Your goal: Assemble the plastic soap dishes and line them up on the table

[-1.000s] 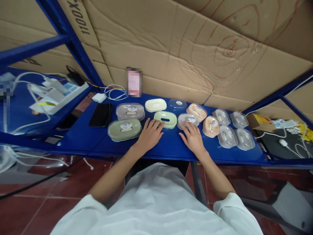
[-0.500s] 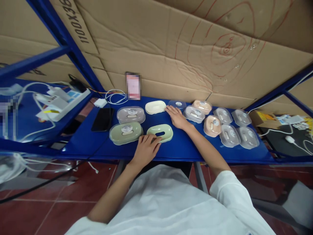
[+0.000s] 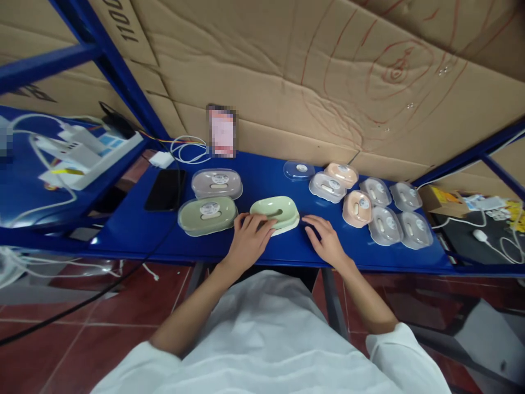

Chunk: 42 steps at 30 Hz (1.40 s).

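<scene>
In front of me the green oval dish (image 3: 283,207), with a slot in its middle, sits on the cream oval dish (image 3: 283,231); only a strip of the cream rim shows below it. My left hand (image 3: 251,235) grips the green dish's near left edge between thumb and fingers. Just off its right end my right hand (image 3: 326,241) is open, fingers apart and holding nothing. Left of these stand a green lidded box (image 3: 208,216) and a greyish lidded box (image 3: 217,184), each with a clear lid. A loose clear lid (image 3: 298,171) lies behind.
Several lidded boxes stand on the right, among them a peach box (image 3: 357,209) and a grey box (image 3: 385,226). A black phone (image 3: 166,190) lies at the left. Another phone (image 3: 222,131) leans on the cardboard wall (image 3: 262,76). A white cable (image 3: 188,149) coils behind.
The cream dish has come from the back to under the green dish. My right hand has drawn back towards me and let go. The green dish has shifted slightly right with my left hand.
</scene>
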Motion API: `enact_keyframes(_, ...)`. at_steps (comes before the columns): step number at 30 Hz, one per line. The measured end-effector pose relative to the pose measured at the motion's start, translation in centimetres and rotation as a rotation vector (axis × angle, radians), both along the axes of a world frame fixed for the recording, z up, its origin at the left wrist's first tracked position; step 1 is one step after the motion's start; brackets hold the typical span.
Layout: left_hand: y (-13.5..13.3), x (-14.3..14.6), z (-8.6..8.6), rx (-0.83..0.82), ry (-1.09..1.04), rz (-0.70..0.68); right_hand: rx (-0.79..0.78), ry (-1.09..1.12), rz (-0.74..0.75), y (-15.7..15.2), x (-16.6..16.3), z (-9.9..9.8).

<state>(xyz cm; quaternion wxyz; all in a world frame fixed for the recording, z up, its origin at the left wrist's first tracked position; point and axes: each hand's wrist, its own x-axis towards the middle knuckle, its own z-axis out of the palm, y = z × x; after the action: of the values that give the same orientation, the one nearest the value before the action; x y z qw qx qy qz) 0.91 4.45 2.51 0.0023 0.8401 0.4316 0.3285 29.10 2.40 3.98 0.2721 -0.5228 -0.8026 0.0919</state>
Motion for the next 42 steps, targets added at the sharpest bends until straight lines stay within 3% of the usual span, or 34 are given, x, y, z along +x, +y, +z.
enact_keyframes(2,0.5,0.5,0.3,-0.043,0.042,-0.027,0.043,0.006,-0.037,-0.9,-0.2,0.0)
enact_keyframes(9,0.0,0.5,0.3,-0.055,0.152,-0.086,0.075,-0.264,0.202,1.9,-0.9,-0.2)
enact_keyframes(16,-1.5,0.3,-0.5,0.031,0.237,-0.086,0.129,-0.281,0.296,2.8,-1.0,-0.1)
enact_keyframes(22,-1.5,-0.3,-0.7,-0.007,0.163,-0.055,0.031,-0.193,0.358,4.9,-1.1,0.6)
enact_keyframes(26,-1.4,-0.8,-1.0,-0.059,0.028,0.012,0.008,-0.191,0.128,10.7,-2.1,0.6)
enact_keyframes(30,-1.4,-0.9,-1.5,-0.085,-0.095,0.018,-0.100,-0.376,-0.169,14.4,-4.3,0.2)
enact_keyframes(34,-1.5,-1.1,-1.8,-0.098,-0.176,0.001,-0.038,-0.455,-0.131,12.2,-4.9,0.2)
enact_keyframes(38,-1.7,-1.3,-1.6,-0.121,-0.207,-0.017,0.002,-0.411,0.017,8.5,-2.1,0.5)
enact_keyframes(42,-1.8,-1.5,-1.4,-0.163,-0.209,-0.048,-0.027,-0.276,-0.057,6.3,0.9,0.1)
